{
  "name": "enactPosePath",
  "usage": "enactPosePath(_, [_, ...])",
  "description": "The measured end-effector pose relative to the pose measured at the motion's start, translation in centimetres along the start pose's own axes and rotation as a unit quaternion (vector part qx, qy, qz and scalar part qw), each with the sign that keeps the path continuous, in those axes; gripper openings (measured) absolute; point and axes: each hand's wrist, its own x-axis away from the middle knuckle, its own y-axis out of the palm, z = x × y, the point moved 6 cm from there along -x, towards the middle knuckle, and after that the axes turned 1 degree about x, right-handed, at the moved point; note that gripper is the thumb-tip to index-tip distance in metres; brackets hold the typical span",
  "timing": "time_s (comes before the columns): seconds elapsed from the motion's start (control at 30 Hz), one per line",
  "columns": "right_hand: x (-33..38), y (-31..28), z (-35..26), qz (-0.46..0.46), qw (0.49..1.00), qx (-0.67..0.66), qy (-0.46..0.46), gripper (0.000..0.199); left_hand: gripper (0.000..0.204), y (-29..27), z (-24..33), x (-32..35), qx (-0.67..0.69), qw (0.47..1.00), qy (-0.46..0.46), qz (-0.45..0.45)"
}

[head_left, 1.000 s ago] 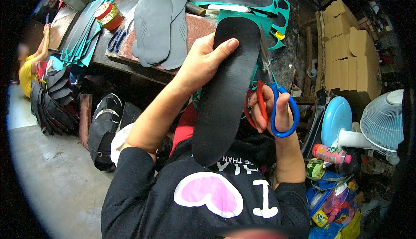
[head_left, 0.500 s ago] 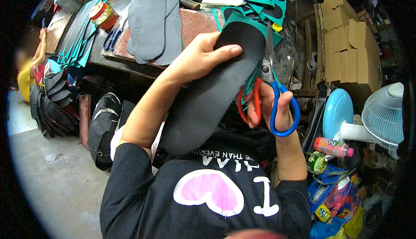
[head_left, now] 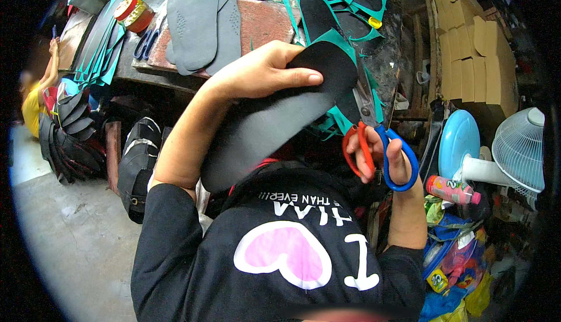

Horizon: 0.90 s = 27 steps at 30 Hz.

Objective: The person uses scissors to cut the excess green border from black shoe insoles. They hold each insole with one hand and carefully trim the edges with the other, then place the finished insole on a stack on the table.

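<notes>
A: Where does the black insole [head_left: 274, 120] lie from the scissors [head_left: 380, 152]?

B: Up and to the person's left of them. Its long axis slants from the rounded end near the teal offcuts [head_left: 345, 24] on the bench down toward the chest. The left hand [head_left: 257, 74] is the nearer 1: it pinches the insole's upper part, thumb laid flat across the top face, fingers curled behind the edge.

A: And the right hand [head_left: 388, 158]?

B: Closed through the 2 handle loops, 1 red and 1 blue. The loops stand apart, but the blades are hard to make out against the dark clutter, so I cannot tell how wide they gape or whether they touch the insole's edge.

A: What differs from 1 second ago?

B: The insole stood nearly upright then; now it has swung over to a shallow diagonal. The left hand has turned with it and kept its pinch. The scissors have dropped lower and further to the right, away from the insole's edge.
</notes>
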Motion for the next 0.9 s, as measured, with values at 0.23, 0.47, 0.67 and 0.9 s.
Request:
enactPosePath(0.23, [-0.3,0.1,-0.4,0.06,0.996,0.02,-0.057,0.094,0.035,1.6,1.0,0.3,0.013,0.998,0.001,0.059])
enactPosePath(0.47, [0.5,-0.1,-0.2,0.035,0.998,-0.005,-0.053,0.085,0.034,1.7,0.0,0.3,0.038,0.999,-0.01,0.032])
enactPosePath(0.67, [1.9,-0.5,0.1,0.024,0.999,0.0,-0.022,0.08,0.036,1.9,-0.8,0.4,0.058,0.996,-0.038,-0.049])
enactPosePath(0.9, [2.7,-0.9,1.1,0.021,0.999,-0.024,0.004,0.078,0.038,0.8,-2.7,0.7,0.12,0.992,-0.022,0.015])
